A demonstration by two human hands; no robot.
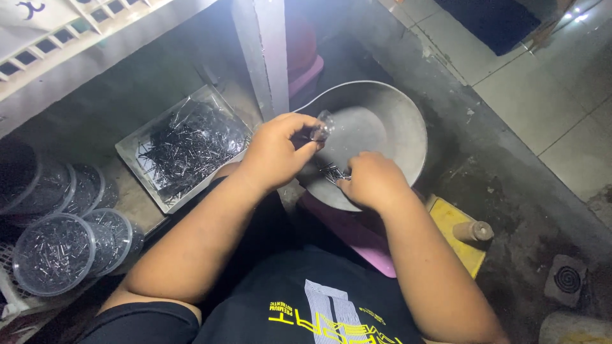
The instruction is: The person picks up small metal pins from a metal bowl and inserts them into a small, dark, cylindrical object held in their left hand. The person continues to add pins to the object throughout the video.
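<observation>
Grey metal is what our hands work over: a big round metal pan [389,127] that sits on a pink scale [357,239] right in front of us. A small bunch of thin dark nails [330,171] lies at the near side of the pan. Our right hand [373,181] rests on that near rim, and its fingers are curled together, pinching some of these nails. Our left hand [275,151] is up over the left edge of the pan. Its fingers are closed tight on a little clear plastic bag [321,129], which sticks up a bit from the fingertips.

To the left of us, past our left arm, is a flat grey tray [131,148] lined with clear plastic and full of many more dark nails. Nearer to us on that side are round clear tubs [54,253], set close together, each with some nails inside. On the right, just beside the scale, lies a yellow board [456,223] with a short wooden handle [473,230] on it, and farther right there is a round floor drain [567,279]
</observation>
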